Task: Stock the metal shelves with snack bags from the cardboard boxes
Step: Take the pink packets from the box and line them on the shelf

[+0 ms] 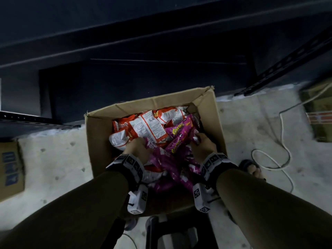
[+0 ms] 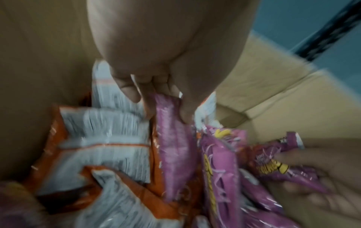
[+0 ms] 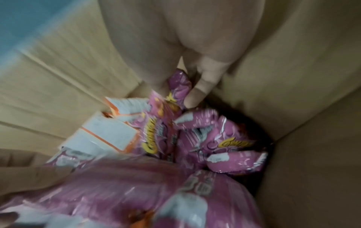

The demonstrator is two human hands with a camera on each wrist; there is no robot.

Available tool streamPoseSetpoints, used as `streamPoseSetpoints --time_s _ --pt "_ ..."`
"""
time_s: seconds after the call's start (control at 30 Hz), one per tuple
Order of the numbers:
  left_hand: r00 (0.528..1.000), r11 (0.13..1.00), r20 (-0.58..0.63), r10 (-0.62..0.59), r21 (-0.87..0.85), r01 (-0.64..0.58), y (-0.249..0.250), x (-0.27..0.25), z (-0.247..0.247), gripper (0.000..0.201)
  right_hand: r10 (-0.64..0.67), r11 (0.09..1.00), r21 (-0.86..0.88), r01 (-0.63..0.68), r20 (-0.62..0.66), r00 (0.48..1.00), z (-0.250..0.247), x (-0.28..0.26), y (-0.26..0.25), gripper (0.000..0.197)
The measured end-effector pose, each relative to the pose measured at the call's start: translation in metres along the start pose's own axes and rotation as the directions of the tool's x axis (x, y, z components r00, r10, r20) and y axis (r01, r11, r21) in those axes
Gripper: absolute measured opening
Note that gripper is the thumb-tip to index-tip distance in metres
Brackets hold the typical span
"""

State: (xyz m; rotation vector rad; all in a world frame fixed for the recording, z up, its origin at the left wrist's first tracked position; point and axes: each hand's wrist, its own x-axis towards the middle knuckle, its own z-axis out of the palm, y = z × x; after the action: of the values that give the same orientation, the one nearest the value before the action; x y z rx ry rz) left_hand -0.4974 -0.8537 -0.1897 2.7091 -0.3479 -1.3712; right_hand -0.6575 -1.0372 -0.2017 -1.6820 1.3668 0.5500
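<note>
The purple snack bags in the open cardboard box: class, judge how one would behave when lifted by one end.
The purple snack bags look glossy, so probably slippery.
They lie bent and crumpled, so one would likely flop and crinkle, and seem light for their size.
The left hand and the right hand each pinch a bag's end, which seems enough.

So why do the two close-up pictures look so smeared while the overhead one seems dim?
Head view: dim, the metal shelves nearly black, edges bent by the wide lens, the cardboard box fairly sharp. Left wrist view: motion blur streaks the orange bags. Right wrist view: equally smeared, the purple bags' lettering unreadable.
</note>
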Motion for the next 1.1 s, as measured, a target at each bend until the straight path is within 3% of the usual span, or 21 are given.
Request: streamPoseSetpoints --time_s 0.07,0.13,0.33,0.47,0.73,0.83,0.9,1.1 --pt "1.0 1.0 -0.02 -0.005 -0.001 0.005 0.006 -0.022 -0.014 0.017 -0.022 1.0 -0.017 0.022 0.003 1.0 -0.012 -0.022 -0.006 0.039" --pt "0.998 1.0 -0.053 -0.017 0.009 0.017 0.013 -0.048 -0.033 0.031 -0.05 0.998 -0.037 0.05 -0.005 0.999 -0.028 -0.048 -0.013 0.033" --pt "0.983 0.989 -0.144 0.112 0.111 -0.096 0.043 -0.149 -0.106 0.031 -0.217 0.971 -0.103 0.215 -0.003 0.976 -0.094 -0.14 -0.045 0.026" --pt "0.967 0.976 -0.163 0.197 0.126 -0.178 0.07 -0.218 -0.16 0.034 -0.273 0.958 -0.097 0.269 -0.032 0.961 -0.151 -0.206 -0.074 0.033" --pt "0.877 0.936 -0.327 0.351 0.1 -0.338 0.124 -0.327 -0.244 0.025 -0.386 0.882 -0.297 0.366 -0.011 0.922 -0.245 -0.306 -0.139 0.026" --pt "0.862 0.92 -0.323 0.391 0.099 -0.38 0.134 -0.358 -0.269 0.025 -0.405 0.857 -0.337 0.388 0.024 0.914 -0.269 -0.336 -0.161 0.009" --pt "0.833 0.894 -0.325 0.448 0.158 -0.42 0.141 -0.376 -0.286 0.027 -0.402 0.824 -0.407 0.393 0.067 0.913 -0.286 -0.355 -0.176 0.027" --pt "0.776 0.823 -0.286 0.562 0.288 -0.49 0.163 -0.429 -0.362 0.022 -0.39 0.711 -0.558 0.428 0.194 0.9 -0.342 -0.415 -0.238 0.03"
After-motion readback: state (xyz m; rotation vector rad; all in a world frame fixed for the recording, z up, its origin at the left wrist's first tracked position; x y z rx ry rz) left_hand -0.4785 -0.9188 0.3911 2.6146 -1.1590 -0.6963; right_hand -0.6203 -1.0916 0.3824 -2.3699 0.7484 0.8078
